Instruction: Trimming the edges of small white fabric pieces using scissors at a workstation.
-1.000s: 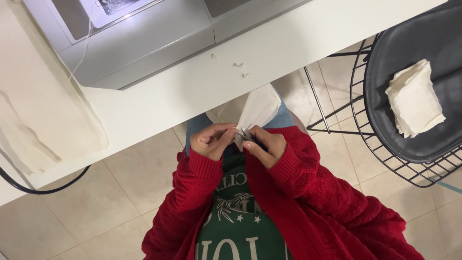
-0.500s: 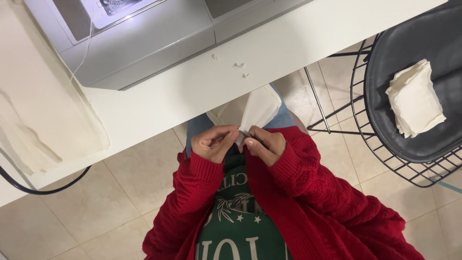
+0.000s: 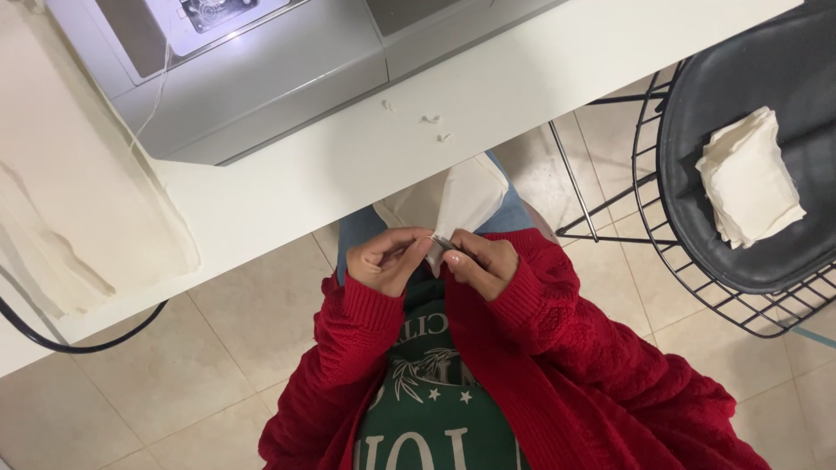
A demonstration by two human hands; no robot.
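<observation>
My left hand [image 3: 389, 260] and my right hand [image 3: 482, 261] meet in my lap, just below the white table's edge [image 3: 348, 200]. Both pinch the near end of a small piece of white cloth [image 3: 467, 198], which sticks up and away from my fingers towards the table. A small dark or metallic object seems to sit between my fingertips, too small to identify. Red knitted sleeves cover both arms.
A grey sewing machine [image 3: 261, 61] stands on the table, with cream fabric [image 3: 70, 191] draped to its left. Small thread scraps [image 3: 431, 120] lie on the tabletop. At right, a black wire chair [image 3: 749, 148] carries a stack of folded white cloths [image 3: 749, 178]. A black cable [image 3: 78, 344] hangs lower left.
My hands stay together on the cloth with only slight finger movement; the cloth has hardly shifted.
</observation>
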